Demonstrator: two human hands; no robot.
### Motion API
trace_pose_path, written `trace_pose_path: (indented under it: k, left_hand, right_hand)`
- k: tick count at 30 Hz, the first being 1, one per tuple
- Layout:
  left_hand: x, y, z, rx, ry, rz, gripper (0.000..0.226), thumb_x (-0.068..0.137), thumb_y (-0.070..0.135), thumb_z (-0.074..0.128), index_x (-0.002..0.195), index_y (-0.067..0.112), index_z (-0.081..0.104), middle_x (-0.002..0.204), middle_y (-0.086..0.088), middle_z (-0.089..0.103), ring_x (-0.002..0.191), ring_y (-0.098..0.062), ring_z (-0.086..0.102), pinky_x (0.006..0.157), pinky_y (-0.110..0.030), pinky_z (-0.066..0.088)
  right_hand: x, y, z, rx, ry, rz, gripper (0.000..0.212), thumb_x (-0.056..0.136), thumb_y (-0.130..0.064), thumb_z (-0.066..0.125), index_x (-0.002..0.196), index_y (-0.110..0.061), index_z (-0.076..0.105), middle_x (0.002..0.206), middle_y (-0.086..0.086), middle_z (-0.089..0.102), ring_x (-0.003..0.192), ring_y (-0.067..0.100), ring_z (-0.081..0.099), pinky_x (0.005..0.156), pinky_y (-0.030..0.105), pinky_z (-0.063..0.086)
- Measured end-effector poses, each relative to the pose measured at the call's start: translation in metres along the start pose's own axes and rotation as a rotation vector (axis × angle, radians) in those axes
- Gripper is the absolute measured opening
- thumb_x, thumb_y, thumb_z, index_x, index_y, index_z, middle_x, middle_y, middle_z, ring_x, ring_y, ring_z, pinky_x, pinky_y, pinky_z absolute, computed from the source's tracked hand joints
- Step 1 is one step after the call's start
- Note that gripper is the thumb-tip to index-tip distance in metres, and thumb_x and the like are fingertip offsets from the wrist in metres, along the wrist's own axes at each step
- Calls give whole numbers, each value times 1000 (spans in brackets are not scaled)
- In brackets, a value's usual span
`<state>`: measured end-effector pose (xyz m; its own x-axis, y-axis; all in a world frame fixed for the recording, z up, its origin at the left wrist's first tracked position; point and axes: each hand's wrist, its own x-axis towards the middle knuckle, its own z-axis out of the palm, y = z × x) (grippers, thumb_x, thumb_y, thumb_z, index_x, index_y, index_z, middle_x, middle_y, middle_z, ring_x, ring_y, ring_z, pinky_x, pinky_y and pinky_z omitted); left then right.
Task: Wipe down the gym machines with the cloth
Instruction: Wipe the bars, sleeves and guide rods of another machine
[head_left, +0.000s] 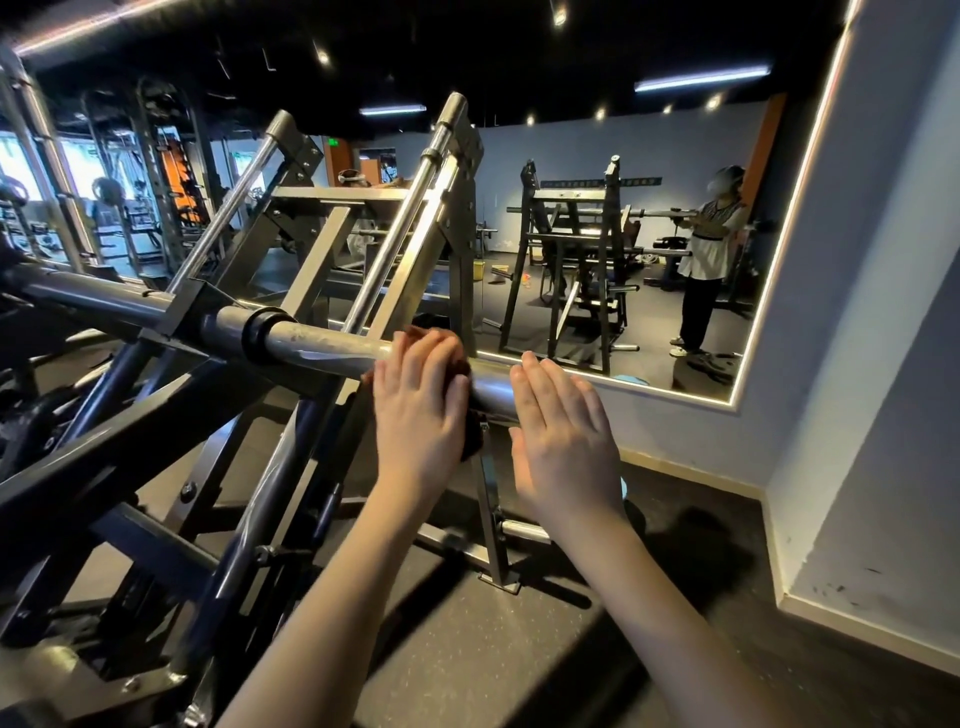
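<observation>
A thick steel bar (322, 343) of a plate-loaded gym machine (156, 415) runs from the left toward the middle of the view. My left hand (418, 410) grips a dark brown cloth (457, 364) wrapped over this bar, fingers curled over the top. The cloth is mostly hidden under the hand, with a dark end hanging below the palm. My right hand (563, 441) rests on the bar's end just to the right, fingers straight and together, holding nothing.
A large wall mirror (649, 234) behind the machine reflects a person and more frames. The machine's slanted chrome rails (405, 223) rise behind the bar. A grey wall corner (857, 364) stands at the right. Dark rubber floor (493, 649) lies below.
</observation>
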<state>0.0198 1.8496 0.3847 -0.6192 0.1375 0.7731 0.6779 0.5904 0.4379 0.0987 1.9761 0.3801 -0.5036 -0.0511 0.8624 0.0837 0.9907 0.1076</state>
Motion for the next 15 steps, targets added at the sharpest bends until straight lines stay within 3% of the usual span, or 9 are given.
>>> trace_pose_path:
  k: [4,10,15]
  left_hand:
    - [3,-11,-5,62,-111,169,51,98,45,31,145,27,37,153,4,35,149,-16,10,122,-45,5]
    - [15,-10,-7,-16,22,-71,45,98,38,34,139,22,46,148,0,41,148,-18,14,121,-39,5]
    - [-6,-1,1,23,-84,155,50,97,42,34,145,26,38,152,4,36,148,-17,14,121,-43,5]
  right_hand:
    - [0,1,1,2,2,2,64,79,-14,74,137,-5,51,140,12,53,130,28,50,112,43,31]
    - [1,2,0,5,-20,2,66,78,-16,75,138,-6,50,141,12,52,130,28,50,111,43,29]
    - [0,2,0,7,-12,-5,63,80,-15,71,138,-6,50,142,12,51,132,27,48,112,43,27]
